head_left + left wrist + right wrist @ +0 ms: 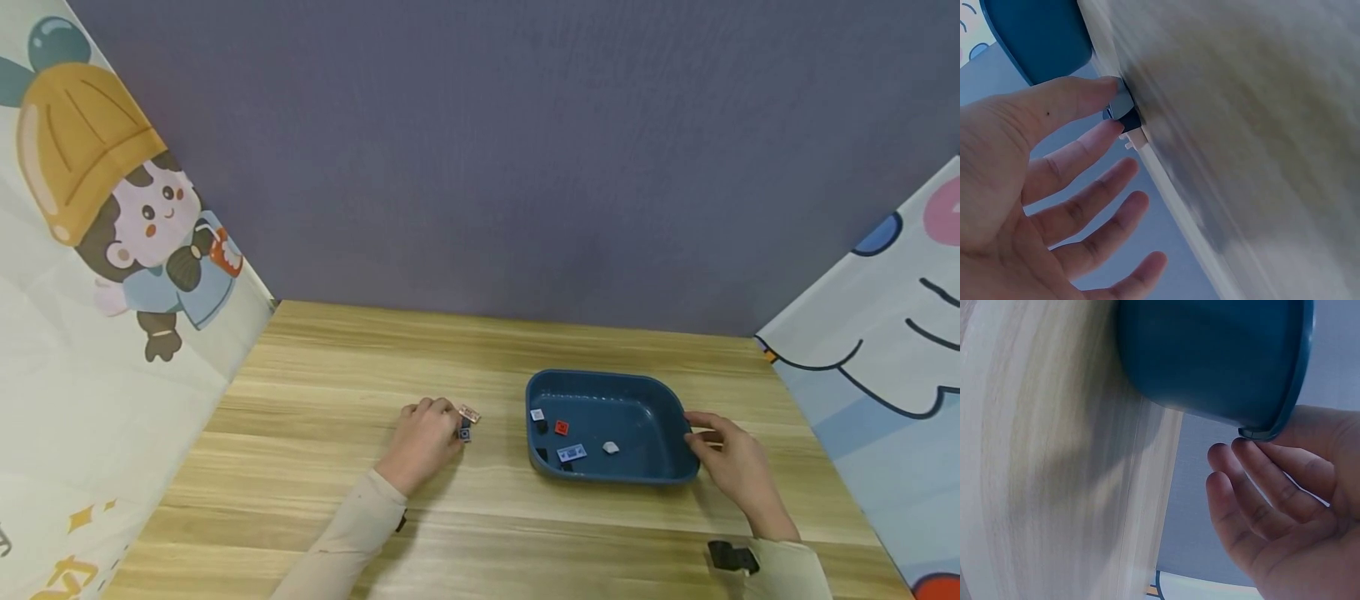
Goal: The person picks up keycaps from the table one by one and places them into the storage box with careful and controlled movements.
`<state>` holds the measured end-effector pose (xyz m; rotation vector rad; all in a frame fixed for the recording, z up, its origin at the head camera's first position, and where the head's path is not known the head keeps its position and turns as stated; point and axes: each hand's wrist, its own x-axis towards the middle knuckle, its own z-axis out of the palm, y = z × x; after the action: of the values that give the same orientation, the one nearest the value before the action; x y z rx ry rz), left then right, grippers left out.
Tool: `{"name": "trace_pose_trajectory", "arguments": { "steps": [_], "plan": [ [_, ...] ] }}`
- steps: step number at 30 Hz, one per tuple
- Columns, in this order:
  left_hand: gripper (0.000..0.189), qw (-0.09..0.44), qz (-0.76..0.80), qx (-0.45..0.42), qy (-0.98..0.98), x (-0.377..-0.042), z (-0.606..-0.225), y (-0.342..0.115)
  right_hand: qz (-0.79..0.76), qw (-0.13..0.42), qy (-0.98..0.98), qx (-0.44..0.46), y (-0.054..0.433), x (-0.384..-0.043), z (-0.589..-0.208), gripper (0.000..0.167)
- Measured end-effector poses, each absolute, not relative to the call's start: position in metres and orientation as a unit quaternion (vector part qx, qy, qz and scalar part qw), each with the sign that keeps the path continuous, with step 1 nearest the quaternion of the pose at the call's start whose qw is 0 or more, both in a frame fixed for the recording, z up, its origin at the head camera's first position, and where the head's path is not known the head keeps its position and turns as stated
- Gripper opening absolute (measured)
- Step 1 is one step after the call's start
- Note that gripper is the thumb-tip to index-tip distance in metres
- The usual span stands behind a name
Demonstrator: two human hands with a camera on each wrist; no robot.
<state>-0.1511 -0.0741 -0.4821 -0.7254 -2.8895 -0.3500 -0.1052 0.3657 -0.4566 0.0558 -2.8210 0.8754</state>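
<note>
My left hand [422,442] is low over the table, left of the blue tray [660,477]. Its thumb and index finger pinch a small grey block [1122,103], while the other fingers spread loosely. Touching or close beside that block are a dark piece [1130,121] and a pinkish flat piece [470,413]. At the tray's right end, my right hand [731,458] grips the rim between thumb and fingers; in the right wrist view the thumb is partly hidden behind the rim.
Inside the tray are a red square piece [562,427], a light-blue rectangular piece [572,452], a white piece [611,447], a small white square piece [537,414] and several black ones. A grey wall [480,167] rises behind the wooden table [337,358], with printed panels on both sides.
</note>
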Motion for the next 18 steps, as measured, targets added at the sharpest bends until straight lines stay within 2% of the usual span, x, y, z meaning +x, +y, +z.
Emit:
{"name": "trace_pose_trajectory", "arguments": {
  "steps": [10,18],
  "plan": [
    [0.019,0.126,-0.138,-0.254,-0.949,-0.15,-0.465,-0.071,0.301,0.089,-0.949,0.02,0.367,-0.105,-0.458,0.033],
    [0.013,0.124,-0.146,-0.262,-0.946,-0.149,-0.447,-0.063,0.3,0.091,-0.949,0.02,0.367,-0.105,-0.457,0.033]
  ]
}}
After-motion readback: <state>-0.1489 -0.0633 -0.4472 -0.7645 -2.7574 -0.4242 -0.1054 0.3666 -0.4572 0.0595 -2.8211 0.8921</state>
